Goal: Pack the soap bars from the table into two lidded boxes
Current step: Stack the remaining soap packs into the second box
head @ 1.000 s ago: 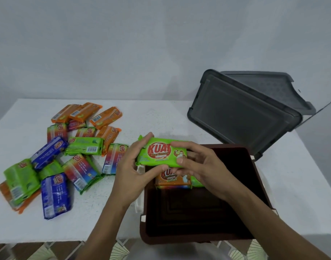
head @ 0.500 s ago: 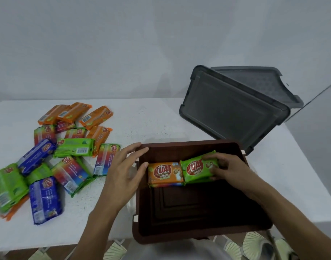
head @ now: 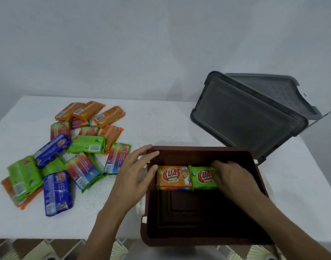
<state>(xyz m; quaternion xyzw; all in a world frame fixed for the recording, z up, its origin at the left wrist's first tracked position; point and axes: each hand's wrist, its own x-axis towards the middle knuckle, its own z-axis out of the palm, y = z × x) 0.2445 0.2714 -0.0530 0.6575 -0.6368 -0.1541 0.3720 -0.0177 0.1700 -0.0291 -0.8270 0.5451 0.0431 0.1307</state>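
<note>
Seat the green soap bar [head: 203, 177], gripped in the curled fingers [head: 217, 164] of the right hand [head: 234, 177], flat and flush against the orange soap bar [head: 173, 177] at its 9 o'clock inside the brown box [head: 198, 150], steadying the rim with the left hand [head: 134, 177] (fingers [head: 147, 153] straight, holding nothing).

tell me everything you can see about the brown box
The brown box is a dark reddish-brown rectangular tub, plastic by the look, lidless, with stepped rectangles moulded into its floor and white clips on its sides. It sits upright at the table's near edge. Inside, near the far wall, an orange bar and a green bar lie side by side. The left hand lies over its left rim; the right hand reaches in, holding the green bar.
</note>
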